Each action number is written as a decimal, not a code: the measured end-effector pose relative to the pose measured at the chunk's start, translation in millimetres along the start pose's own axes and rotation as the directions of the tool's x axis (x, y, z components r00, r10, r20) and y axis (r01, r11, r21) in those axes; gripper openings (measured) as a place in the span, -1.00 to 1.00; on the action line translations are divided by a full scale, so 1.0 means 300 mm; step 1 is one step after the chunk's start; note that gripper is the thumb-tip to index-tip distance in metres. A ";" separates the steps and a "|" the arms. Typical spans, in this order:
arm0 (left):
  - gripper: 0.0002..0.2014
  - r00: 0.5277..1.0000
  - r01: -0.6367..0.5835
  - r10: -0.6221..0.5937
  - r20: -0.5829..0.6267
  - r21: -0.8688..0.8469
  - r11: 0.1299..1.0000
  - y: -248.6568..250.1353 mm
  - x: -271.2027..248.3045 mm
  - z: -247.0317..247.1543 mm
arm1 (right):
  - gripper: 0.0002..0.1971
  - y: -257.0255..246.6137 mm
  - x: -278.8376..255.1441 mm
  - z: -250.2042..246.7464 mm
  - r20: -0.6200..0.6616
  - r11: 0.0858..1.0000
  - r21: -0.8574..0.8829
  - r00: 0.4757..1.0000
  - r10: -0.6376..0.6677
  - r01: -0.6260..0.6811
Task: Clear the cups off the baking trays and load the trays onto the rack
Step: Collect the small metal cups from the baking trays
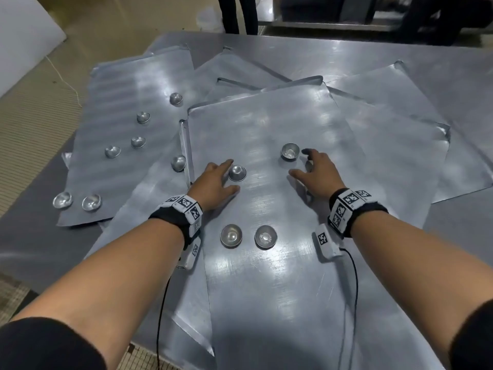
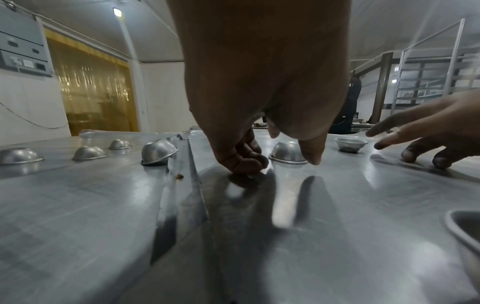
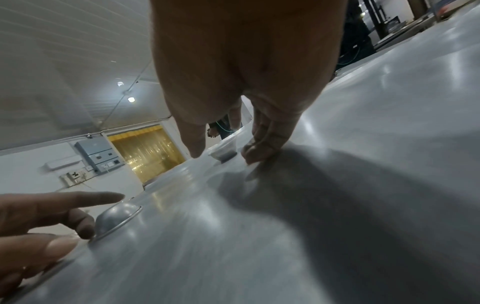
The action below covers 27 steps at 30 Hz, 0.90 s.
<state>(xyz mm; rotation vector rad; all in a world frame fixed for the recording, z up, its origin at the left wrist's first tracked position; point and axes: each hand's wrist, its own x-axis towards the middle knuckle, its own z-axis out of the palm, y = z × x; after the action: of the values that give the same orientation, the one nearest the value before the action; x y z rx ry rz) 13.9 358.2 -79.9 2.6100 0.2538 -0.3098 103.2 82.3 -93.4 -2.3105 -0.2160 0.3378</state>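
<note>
The top baking tray [image 1: 266,289] carries several small metal cups. My left hand [image 1: 217,181] hovers low over it, index finger and thumb spread either side of an upside-down cup [image 1: 237,173], [image 2: 285,153], without closing on it. My right hand [image 1: 312,170] is spread just right of an upright cup [image 1: 290,151], [image 3: 224,153], fingertips down on the tray, thumb [image 3: 194,148] and fingers [image 3: 259,152] flanking the cup. Two more upright cups [image 1: 231,235], [image 1: 266,236] stand nearer me, between my wrists.
Several trays lie overlapped on the steel table [image 1: 400,57]. The left tray [image 1: 120,84] holds several upside-down cups [image 1: 138,142]. More trays [image 1: 400,124] fan out right. A person's legs [image 1: 237,14] stand behind the table. A metal rack [image 2: 441,72] stands far right.
</note>
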 end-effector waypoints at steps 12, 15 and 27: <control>-0.32 0.999 -0.041 0.040 0.019 0.093 0.995 0.006 0.023 0.007 | -0.29 -0.029 0.154 0.014 0.068 0.977 -0.196 0.995 -0.067 0.079; -0.48 0.995 -0.097 0.095 0.022 0.126 0.987 0.028 0.023 0.010 | -0.43 -0.032 0.124 0.023 0.069 0.971 -0.219 0.994 -0.084 0.097; -0.47 0.981 -0.194 0.193 -0.022 -0.031 0.981 0.043 -0.044 -0.019 | -0.29 -0.031 -0.051 0.068 0.116 0.972 -0.184 0.985 -0.128 0.148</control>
<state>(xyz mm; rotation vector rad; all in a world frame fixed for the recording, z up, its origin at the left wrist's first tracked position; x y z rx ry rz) 5.4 348.4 -65.6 2.5811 0.0103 -0.2113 82.1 98.6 -97.4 -2.4533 -0.4783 0.3805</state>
